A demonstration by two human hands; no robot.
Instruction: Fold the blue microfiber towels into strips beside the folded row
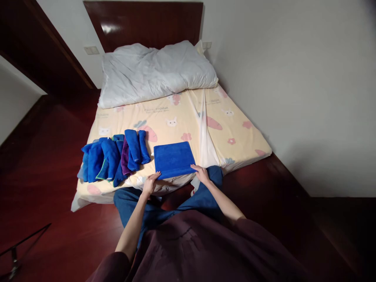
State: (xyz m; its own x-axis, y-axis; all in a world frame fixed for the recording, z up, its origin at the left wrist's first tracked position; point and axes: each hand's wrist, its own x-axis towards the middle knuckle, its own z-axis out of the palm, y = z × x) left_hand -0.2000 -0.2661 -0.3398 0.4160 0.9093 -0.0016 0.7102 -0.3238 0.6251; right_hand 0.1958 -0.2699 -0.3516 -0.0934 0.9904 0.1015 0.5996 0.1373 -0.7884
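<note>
A blue towel [174, 158] lies flat and squared on the near edge of the bed [235, 145]. My left hand [150, 183] rests at its near left corner, fingers pinched on the hem. At the near right corner sits my right hand [201, 172], fingers curled on the towel's edge. To the left of the towel, several rolled blue towels [111, 156] lie side by side, one purple among them.
A white pillow [155, 70] lies at the head of the bed under a dark wooden headboard [143, 23]. A white wall runs along the bed's right side. Dark red floor [41, 164] surrounds the bed. A tripod leg [17, 250] shows at the lower left.
</note>
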